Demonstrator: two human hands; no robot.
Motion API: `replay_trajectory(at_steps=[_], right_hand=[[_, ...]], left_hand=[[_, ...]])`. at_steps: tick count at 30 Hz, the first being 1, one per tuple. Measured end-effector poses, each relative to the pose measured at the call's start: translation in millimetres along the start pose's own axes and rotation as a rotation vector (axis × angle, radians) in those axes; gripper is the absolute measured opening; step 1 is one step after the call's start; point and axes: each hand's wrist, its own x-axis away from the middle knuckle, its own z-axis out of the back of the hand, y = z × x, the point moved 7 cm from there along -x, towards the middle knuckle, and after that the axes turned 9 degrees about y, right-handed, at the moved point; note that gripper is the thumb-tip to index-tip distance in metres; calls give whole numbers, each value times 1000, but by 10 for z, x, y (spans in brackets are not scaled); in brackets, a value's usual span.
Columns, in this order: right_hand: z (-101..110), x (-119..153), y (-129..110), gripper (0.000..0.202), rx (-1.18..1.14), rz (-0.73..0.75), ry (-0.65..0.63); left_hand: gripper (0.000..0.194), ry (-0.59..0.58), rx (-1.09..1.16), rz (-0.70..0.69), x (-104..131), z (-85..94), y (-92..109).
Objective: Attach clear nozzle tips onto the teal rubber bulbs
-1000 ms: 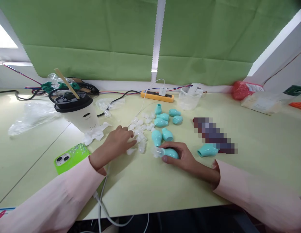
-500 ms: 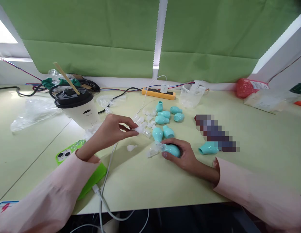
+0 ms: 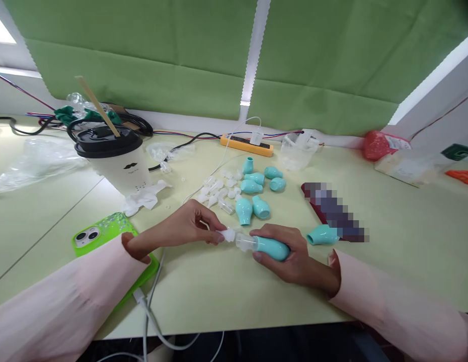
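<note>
Between the thumb and fingers of my left hand (image 3: 204,226) is a small white translucent piece (image 3: 228,235). Its tip is close to the open end of a clear tube (image 3: 246,242); whether they touch I cannot tell. That tube sits in the neck of a turquoise bulb (image 3: 272,248), which my right hand (image 3: 287,251) grips with its fingers wrapped round it. Several loose turquoise bulbs (image 3: 243,211) lie beyond the hands, beside a pile of small white and clear pieces (image 3: 219,190). Another turquoise bulb (image 3: 321,235) rests right of my right hand, against a pixelated dark object.
A lidded paper cup (image 3: 123,168) with a straw stands at the left, near crumpled tissue (image 3: 145,197). A green phone (image 3: 105,234) with a white cable lies under my left forearm. Further back are an orange power strip (image 3: 246,145) and a clear plastic cup (image 3: 297,153).
My left hand has moved right and nearer with the white piece, up to the tube's end. My right hand has shifted slightly nearer with the bulb and tube. The view has shifted slightly.
</note>
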Motion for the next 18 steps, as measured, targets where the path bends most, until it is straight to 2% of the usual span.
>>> replay_trajectory(at_steps=[12,18], right_hand=[[-41,36,-55,26,75,88,3],[-38,61,-65,29,91,140,55]], left_hand=[[20,-72,74,22,-1,-62,-29],[19,-85,79,0,16,-64,-19]])
